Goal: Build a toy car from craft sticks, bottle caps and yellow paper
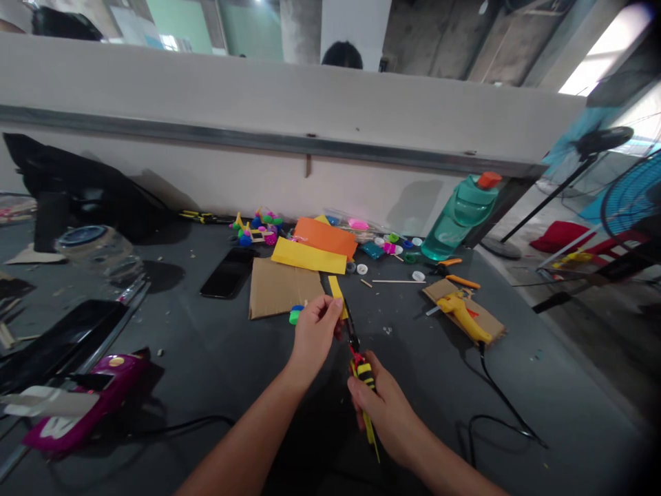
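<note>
Tool tip (351,337) seemingly hidden behind left hand (315,334), tiny parts (385,246) unclear

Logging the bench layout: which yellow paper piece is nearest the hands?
The narrow yellow strip, just past the left hand. The wide yellow sheet lies farther back, against the orange sheet.

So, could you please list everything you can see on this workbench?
glue gun: one, yellow, on cardboard scrap, right
water bottle: one, teal, orange cap, back right
smartphone: one, black, back centre
cardboard sheet: one, brown, centre
paper sheets: two, yellow and orange, behind the cardboard
bottle caps: several, mixed colours, back
plastic piece: one, magenta, front left
striped craft piece: one, yellow-black, centre front
left hand: one, beside yellow paper strip
right hand: one, gripping striped craft piece
</note>
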Demonstrator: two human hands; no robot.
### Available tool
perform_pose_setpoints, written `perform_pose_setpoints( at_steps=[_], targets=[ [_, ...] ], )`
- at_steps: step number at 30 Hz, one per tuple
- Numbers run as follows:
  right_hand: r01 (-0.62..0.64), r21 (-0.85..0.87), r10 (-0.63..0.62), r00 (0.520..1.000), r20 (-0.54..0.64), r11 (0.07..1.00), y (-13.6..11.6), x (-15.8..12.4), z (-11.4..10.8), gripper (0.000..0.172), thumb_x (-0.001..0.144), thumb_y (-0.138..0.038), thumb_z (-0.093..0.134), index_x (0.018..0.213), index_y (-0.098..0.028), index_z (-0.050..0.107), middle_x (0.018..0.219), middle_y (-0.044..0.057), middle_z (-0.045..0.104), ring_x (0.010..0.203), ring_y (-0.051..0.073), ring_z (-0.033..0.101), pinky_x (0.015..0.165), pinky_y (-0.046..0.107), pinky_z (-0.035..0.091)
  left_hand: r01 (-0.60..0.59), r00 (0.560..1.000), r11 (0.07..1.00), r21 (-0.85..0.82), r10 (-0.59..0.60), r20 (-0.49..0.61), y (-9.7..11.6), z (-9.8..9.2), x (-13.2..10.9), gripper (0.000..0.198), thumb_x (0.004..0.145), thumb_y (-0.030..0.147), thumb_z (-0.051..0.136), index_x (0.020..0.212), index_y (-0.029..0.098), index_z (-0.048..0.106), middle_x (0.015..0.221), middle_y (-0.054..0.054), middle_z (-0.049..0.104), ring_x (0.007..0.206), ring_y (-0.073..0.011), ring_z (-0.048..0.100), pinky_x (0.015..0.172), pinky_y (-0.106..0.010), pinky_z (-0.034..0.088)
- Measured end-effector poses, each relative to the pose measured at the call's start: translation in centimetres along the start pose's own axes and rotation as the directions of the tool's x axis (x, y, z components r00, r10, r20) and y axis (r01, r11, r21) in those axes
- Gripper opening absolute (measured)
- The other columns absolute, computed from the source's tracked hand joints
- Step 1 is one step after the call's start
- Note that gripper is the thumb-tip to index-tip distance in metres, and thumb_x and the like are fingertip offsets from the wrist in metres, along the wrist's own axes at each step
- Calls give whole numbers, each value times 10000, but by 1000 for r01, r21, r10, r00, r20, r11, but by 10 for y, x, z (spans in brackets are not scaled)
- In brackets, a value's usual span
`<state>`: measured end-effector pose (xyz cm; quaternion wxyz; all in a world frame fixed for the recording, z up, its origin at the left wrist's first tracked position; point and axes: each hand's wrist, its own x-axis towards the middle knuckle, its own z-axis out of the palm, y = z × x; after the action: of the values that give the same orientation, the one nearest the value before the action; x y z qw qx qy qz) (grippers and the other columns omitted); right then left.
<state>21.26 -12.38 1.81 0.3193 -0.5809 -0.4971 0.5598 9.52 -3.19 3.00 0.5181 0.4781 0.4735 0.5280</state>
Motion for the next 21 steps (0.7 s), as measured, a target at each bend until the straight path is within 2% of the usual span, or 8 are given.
perform_pose_setpoints(
  at_steps=[5, 17, 21],
  targets=[
    [26, -16, -25, 1000, 5, 1000, -2, 0, -1, 82, 850, -267, 440, 894, -199, 427, 623, -70, 445, 433, 60, 438, 412, 174, 376, 23, 1000, 999, -31, -23, 7, -1, 0, 0, 315, 820, 410, 566, 631, 166, 502, 517, 51, 469, 457, -71, 423, 436, -175, 339],
    [20, 50, -21, 999, 27, 999, 1, 1, -2, 142, 839, -269, 441, 958, -194, 422, 637, -67, 444, 458, 69, 440, 430, 188, 383, -9, 1000, 1000, -25, 9, -6, -2, -1, 0, 313, 817, 419, 568, 636, 175, 492, 523, 54, 430, 463, -78, 407, 419, -179, 333],
    [29, 46, -30, 1000, 2, 999, 2, 1, -2, 145, 840, -279, 445, 956, -195, 424, 654, -61, 452, 476, 74, 459, 441, 193, 398, -8, 1000, 1000, -18, 8, 30, -3, -1, -1, 319, 824, 431, 561, 644, 177, 493, 536, 49, 441, 475, -84, 416, 428, -185, 352]
  ],
)
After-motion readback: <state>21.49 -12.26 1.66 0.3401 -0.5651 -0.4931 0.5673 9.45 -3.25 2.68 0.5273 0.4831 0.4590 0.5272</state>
